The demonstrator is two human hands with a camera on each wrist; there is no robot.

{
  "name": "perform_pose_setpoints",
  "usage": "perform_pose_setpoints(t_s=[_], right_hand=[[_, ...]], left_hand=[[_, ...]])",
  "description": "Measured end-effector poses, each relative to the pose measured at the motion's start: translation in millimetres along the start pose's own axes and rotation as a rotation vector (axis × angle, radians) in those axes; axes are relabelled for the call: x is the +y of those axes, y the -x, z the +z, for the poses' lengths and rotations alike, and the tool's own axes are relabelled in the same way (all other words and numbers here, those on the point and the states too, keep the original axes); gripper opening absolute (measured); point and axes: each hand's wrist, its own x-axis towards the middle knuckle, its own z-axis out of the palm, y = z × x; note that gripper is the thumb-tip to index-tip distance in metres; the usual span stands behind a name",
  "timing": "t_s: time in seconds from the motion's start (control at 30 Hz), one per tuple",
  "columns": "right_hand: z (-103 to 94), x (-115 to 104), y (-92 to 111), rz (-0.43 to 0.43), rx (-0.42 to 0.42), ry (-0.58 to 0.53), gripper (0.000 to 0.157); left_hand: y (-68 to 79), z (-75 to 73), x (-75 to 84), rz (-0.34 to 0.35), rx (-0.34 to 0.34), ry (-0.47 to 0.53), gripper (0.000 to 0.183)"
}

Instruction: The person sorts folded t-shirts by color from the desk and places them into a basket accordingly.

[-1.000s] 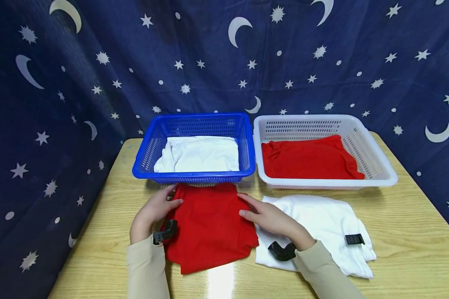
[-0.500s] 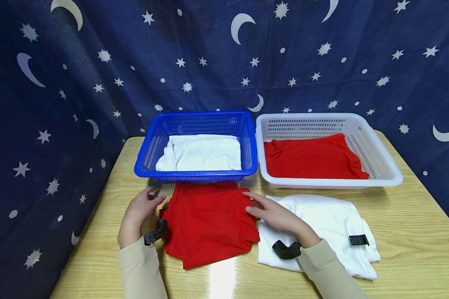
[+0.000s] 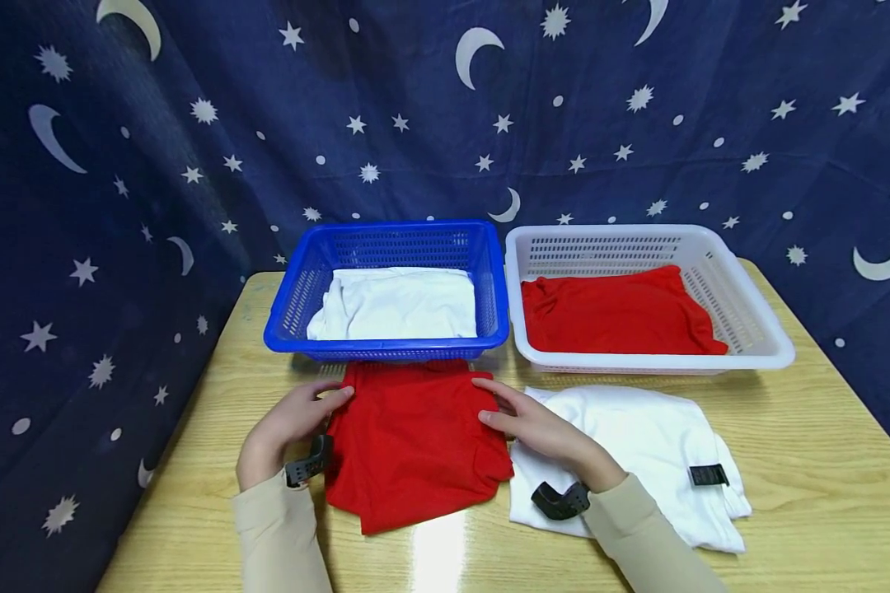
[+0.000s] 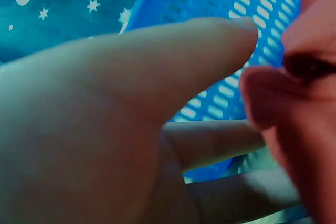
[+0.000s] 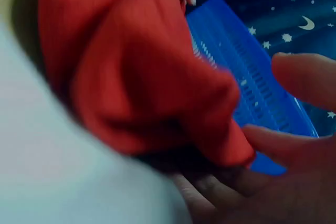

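A folded red garment lies on the table in front of the blue basket. My left hand is at its upper left edge. In the left wrist view the thumb stands apart from the red fabric, and the other fingers reach towards its underside. At the opposite edge is my right hand; in the right wrist view some fingers go beneath the red cloth, its thumb held away. How far the fingers reach under is hidden. The right forearm passes over a white garment with a black tag.
Behind the red garment stands a blue basket holding folded white cloth. To its right a white basket contains a red garment. A dark blue star-and-moon curtain hangs behind and left of the wooden table.
My left hand moved left off the red garment's edge, then back in to it. The right hand has stayed near the right edge. The garment's left side has shifted slightly.
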Motion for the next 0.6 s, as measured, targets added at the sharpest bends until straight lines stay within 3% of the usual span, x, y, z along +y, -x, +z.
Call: perform_pose_setpoints(t_s=[0.17,0.43,0.6], right_hand=[[6.7,1.3,-2.3,0.020,-0.016,-0.122,0.059],[18.7,2.4,-3.2,0.002,-0.093,-0.021,0.064],[19.4,2.5,-2.6,-0.043,-0.122,0.031,0.063]], left_hand=[[-2.9,4.3,6.1,0.039,-0.007,-0.036,0.062],[-8.6,14.3,11.1,0.093,-0.056,0.015,0.053],[-9.2,17.2,12.8,0.093,-0.068,0.035,0.050]])
